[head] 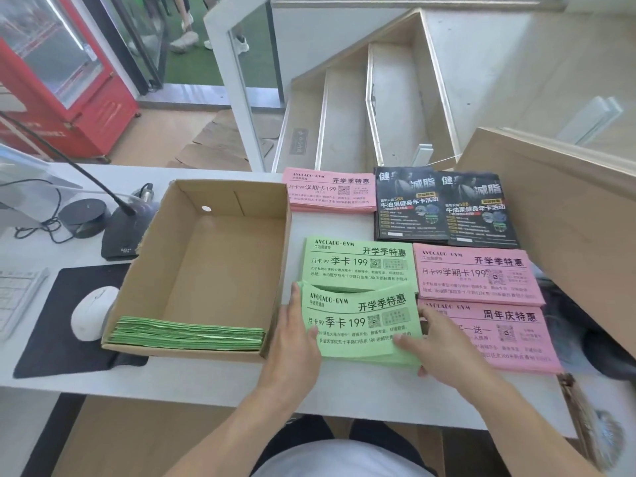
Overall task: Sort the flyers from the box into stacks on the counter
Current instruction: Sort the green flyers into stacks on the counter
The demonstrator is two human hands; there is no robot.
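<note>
Cardboard box (pixel 206 263) open on the white worktop (pixel 213 380), left of centre; a row of green flyers (pixel 187 335) on edge against its near wall, rest of the floor bare.

Right of the box, two green stacks: far green stack (pixel 356 261) flat; near green stack (pixel 361 325) overlapping its front edge, top sheets bowed upward.

Left hand (pixel 292 339) against the left edge of the near green stack, fingers straight and close together, thumb on the top sheet. Right hand (pixel 437 342) at the right edge of the same stack, fingers curled round the lower right corner, thumb on top.

Further stacks on the worktop:
- pink stack (pixel 328 192) at the far edge, beyond the box corner;
- two dark flyer stacks (pixel 444 206) side by side, right of it;
- second pink stack (pixel 476 273) in front of the dark ones;
- third pink stack (pixel 499 333) nearest, partly under the right hand.

Left of the box: white mouse (pixel 93 311) on a black mouse pad (pixel 58 325), microphone base (pixel 120 232), keyboard edge (pixel 17 297).
</note>
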